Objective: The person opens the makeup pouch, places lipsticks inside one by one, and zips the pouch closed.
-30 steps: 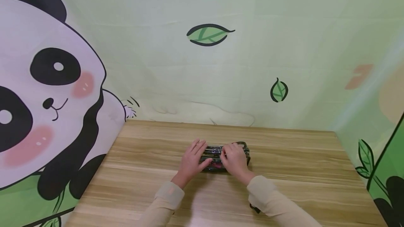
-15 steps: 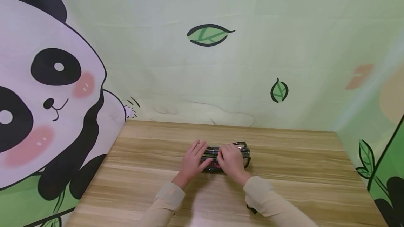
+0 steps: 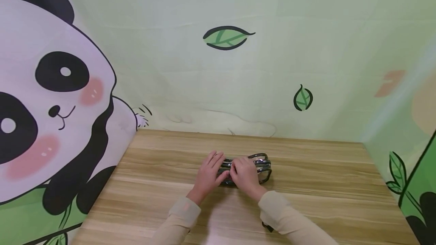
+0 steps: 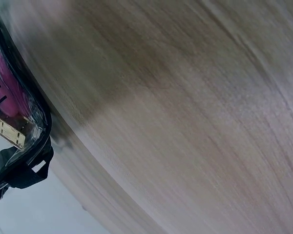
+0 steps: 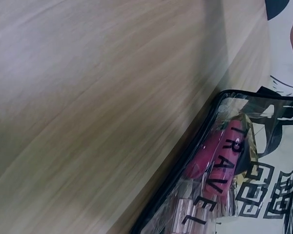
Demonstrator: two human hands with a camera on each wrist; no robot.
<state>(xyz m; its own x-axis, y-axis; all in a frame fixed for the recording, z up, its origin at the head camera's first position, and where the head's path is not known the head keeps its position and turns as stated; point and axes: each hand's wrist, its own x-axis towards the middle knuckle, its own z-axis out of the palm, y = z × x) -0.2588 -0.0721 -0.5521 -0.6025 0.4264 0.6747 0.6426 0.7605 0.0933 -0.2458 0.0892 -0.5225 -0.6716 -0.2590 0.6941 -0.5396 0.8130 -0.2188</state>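
A clear plastic travel bag (image 3: 261, 162) with black trim stands on the wooden table between both hands. My left hand (image 3: 206, 171) lies over its left end, fingers straight at the far side and thumb against the near side. At the bag's top, the curled fingertips of my right hand (image 3: 246, 173) pinch the zipper pull, which they hide. The right wrist view shows "TRAVEL" printed on the clear side, with bright pink items (image 5: 224, 156) and small clear-and-pink pieces (image 5: 188, 214) inside. A gold-coloured item (image 4: 9, 131) shows through the bag in the left wrist view.
The wood-grain table (image 3: 327, 184) reaches back to a pale green backdrop (image 3: 163, 56) with printed leaves and a large panda (image 3: 98, 44) at left. A small black piece (image 3: 267, 227) shows under the right sleeve.
My right hand has slid left along the bag's top, closer to the left hand, baring more of the bag's right end. The left hand and the bag have hardly moved.
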